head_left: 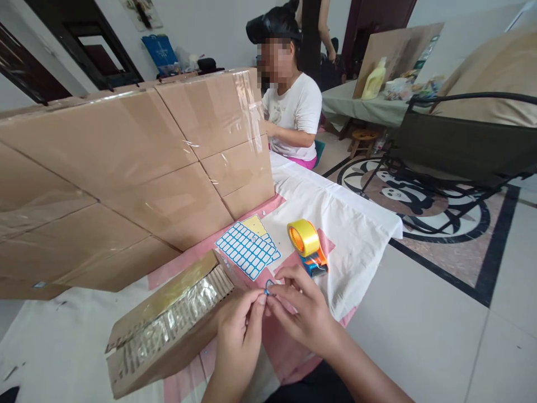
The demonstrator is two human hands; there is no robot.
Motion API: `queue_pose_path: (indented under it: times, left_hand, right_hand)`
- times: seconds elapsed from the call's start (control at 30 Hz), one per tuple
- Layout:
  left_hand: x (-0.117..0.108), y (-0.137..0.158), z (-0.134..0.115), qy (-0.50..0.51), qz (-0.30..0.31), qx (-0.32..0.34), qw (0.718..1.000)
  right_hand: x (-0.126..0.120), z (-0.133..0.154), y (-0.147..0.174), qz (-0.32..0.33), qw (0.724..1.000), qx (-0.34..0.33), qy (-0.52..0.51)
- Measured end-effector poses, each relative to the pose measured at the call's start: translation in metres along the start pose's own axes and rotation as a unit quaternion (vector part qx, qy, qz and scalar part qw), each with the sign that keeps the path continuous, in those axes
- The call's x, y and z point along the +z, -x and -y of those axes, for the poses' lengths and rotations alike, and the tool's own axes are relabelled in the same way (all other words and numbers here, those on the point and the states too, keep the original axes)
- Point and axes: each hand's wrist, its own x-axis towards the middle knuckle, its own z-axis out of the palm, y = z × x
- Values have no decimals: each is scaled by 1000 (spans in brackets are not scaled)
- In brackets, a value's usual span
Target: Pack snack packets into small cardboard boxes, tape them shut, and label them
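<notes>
Just in front of me, my left hand pinches a small, thin blue loop between thumb and forefinger. My right hand meets it there, its fingertips closed on the other side of the loop. What the loop is made of is too small to make out. Beyond the fingers lie sheets of blue-bordered sticker labels, with a yellow sheet partly under them. To their right a roll of yellow packing tape rests on an orange and blue tape dispenser.
A taped cardboard box lies left of my hands. Large stacked cartons form a wall behind it. Across the cloth-covered table sits a person in a white shirt. A dark folding chair stands at right.
</notes>
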Motion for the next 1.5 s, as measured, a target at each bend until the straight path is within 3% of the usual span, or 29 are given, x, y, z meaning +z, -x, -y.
queue_pose_path:
  times: [0.1, 0.23, 0.5, 0.73, 0.9, 1.0, 1.13, 1.3, 1.5]
  left_hand:
    - [1, -1, -3, -42, -1, 25, 999]
    - [8, -5, -5, -98, -24, 55, 993]
    - [15, -11, 2, -148, -53, 92, 983]
    - [22, -8, 10, -64, -92, 2, 994]
    - [35, -3, 11, -11, -121, -97, 988]
    - [55, -11, 14, 8, -55, -121, 991]
    - [83, -50, 32, -91, 52, -154, 983]
    - [94, -100, 56, -240, 99, -220, 940]
    - [104, -99, 51, -341, 83, -274, 895]
  right_hand:
    - [-2, 3, -2, 10, 998, -22, 57]
    - [1, 5, 0, -4, 997, 6, 83]
    - [17, -3, -2, -77, 994, 62, 40]
    - [16, -5, -12, -110, 969, 211, -72]
    - [18, -12, -8, -170, 911, 312, -209]
    - [16, -18, 3, -194, 887, 340, -247]
    - [12, -30, 23, -211, 884, 341, -242]
    - [14, -41, 35, -181, 885, 345, -254]
    - [20, -54, 29, -161, 890, 333, -268]
